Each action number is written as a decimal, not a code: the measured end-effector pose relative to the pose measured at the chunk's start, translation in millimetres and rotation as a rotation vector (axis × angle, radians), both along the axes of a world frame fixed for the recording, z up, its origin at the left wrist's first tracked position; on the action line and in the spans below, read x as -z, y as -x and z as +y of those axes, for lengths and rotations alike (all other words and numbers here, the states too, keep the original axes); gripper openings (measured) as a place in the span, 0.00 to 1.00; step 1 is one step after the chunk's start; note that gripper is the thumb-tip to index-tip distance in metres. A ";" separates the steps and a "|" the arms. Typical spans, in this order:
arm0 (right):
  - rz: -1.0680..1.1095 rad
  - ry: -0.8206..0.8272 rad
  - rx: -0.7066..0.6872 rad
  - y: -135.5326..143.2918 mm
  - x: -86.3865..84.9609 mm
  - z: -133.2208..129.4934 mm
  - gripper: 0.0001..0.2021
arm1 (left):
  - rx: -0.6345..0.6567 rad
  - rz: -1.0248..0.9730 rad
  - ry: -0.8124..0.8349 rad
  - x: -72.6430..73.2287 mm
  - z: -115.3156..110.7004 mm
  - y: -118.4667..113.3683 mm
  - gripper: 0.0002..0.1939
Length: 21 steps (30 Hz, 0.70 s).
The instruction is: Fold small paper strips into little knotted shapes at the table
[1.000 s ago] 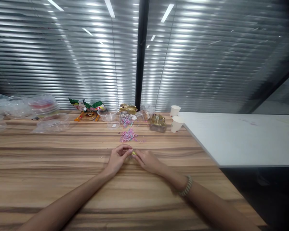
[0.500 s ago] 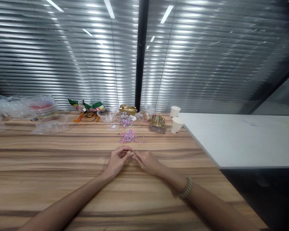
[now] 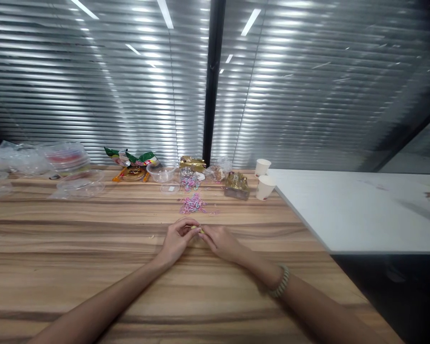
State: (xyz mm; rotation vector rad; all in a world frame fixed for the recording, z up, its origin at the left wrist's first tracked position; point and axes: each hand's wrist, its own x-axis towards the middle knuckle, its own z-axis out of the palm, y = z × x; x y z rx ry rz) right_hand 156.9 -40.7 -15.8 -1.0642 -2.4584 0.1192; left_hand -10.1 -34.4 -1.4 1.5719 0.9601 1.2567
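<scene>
My left hand (image 3: pixel 177 239) and my right hand (image 3: pixel 220 241) meet above the wooden table, fingertips pinched together. Between them is a small yellow piece (image 3: pixel 198 229), mostly covered by the fingers; its kind is too small to tell. Both hands are closed on it, one from each side. Just beyond my fingers lies a loose pile of small pink, purple and mint ring-like pieces (image 3: pixel 192 204). Farther back, more such pieces are at a clear jar (image 3: pixel 188 177), apparently lying on its side.
Along the back stand a clear bowl (image 3: pixel 161 173), a round lid (image 3: pixel 170 188), green snack bags (image 3: pixel 141 157), a gold-topped box (image 3: pixel 236 185) and two paper cups (image 3: pixel 265 187). Clear plastic containers (image 3: pixel 66 160) are at the left. A white table (image 3: pixel 361 210) adjoins at right.
The view has shifted slightly, so everything sits a little farther right. A blurred reddish shape has appeared at the far right edge. My hands keep the same pinch on the yellow piece.
</scene>
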 end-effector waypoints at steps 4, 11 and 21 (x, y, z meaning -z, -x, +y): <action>-0.005 -0.015 0.005 0.1 -0.9 -0.6 0.10 | -0.001 -0.001 -0.001 0.2 -0.3 0.4 0.07; -0.008 -0.013 0.004 0.5 -1.4 -1.2 0.10 | 0.011 -0.008 -0.009 0.1 -0.1 0.4 0.06; -0.012 0.015 -0.006 0.7 -1.1 -0.6 0.10 | 0.000 0.045 -0.041 -1.3 -0.7 1.0 0.05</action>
